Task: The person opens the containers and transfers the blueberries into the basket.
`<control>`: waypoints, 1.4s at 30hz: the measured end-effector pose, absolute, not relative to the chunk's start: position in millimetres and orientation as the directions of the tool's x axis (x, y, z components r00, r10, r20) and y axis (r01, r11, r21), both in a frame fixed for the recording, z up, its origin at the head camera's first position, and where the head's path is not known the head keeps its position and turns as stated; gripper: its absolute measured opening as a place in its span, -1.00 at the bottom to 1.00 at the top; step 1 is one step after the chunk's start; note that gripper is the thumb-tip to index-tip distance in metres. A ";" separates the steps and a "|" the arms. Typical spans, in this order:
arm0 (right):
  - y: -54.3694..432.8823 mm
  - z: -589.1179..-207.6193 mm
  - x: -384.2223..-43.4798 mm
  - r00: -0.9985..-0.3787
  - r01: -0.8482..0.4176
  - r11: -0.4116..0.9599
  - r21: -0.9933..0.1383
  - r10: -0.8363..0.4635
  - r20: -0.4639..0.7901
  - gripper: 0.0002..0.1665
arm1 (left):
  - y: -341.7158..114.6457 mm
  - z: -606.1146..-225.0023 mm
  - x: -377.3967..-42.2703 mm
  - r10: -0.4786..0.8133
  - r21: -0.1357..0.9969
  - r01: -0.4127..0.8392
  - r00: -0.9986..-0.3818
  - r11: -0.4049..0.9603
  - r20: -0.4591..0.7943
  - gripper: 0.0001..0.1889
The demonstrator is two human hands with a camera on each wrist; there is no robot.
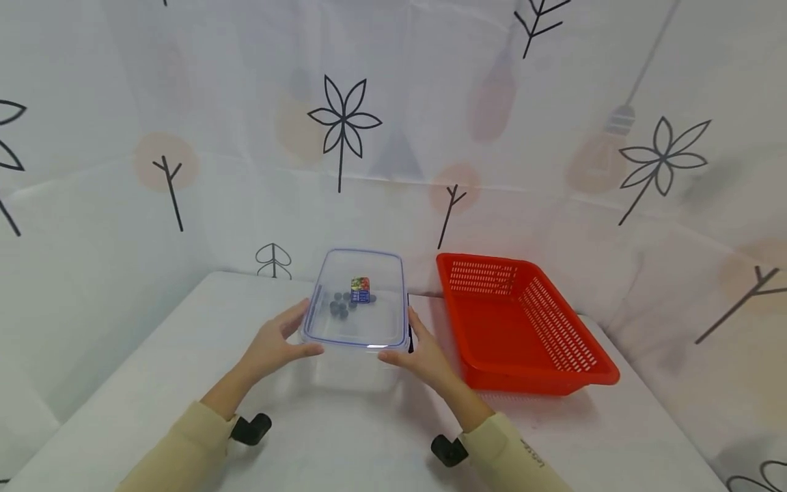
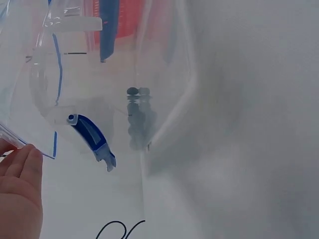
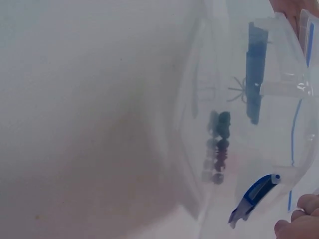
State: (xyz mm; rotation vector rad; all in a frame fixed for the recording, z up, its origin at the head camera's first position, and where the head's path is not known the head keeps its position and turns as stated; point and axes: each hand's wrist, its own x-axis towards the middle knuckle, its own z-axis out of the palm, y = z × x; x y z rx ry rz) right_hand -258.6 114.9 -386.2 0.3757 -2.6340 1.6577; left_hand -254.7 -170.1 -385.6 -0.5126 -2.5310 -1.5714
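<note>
A clear plastic lid [image 1: 328, 273] with a blue seal and a small colourful label [image 1: 361, 290] is tilted over a clear food container [image 1: 356, 374]. My left hand [image 1: 275, 347] grips the lid's left side, thumb at its near edge. On the right side my right hand [image 1: 427, 357] holds it the same way. In both wrist views the lid's edge stands a little apart from the container's rim. Blue latches [image 2: 89, 133] [image 3: 255, 196] hang unfastened on the container's sides. Several small dark round balls [image 1: 339, 307] lie on its bottom, seen through the plastic.
A red plastic basket [image 1: 541, 374] with slotted walls stands right of the container on the white table [image 1: 184, 342]. Behind the table hangs a white cloth [image 1: 246, 137] with drawn flowers and twigs. Black wrist cameras [image 1: 252, 429] sit at both sleeves.
</note>
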 end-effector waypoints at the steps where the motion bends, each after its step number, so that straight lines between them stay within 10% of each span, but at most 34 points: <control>1: 114.0 -384.6 -257.5 -0.970 -0.208 0.408 -0.889 -0.202 0.134 0.26 | -170.7 -384.4 -254.2 0.224 0.847 0.351 -0.933 0.400 0.281 0.02; 42: 15.8 -358.6 -229.4 -0.908 -0.393 0.429 -0.813 -0.319 0.271 0.18 | -278.6 -372.3 -208.1 0.213 0.745 0.458 -0.888 0.484 0.408 -0.11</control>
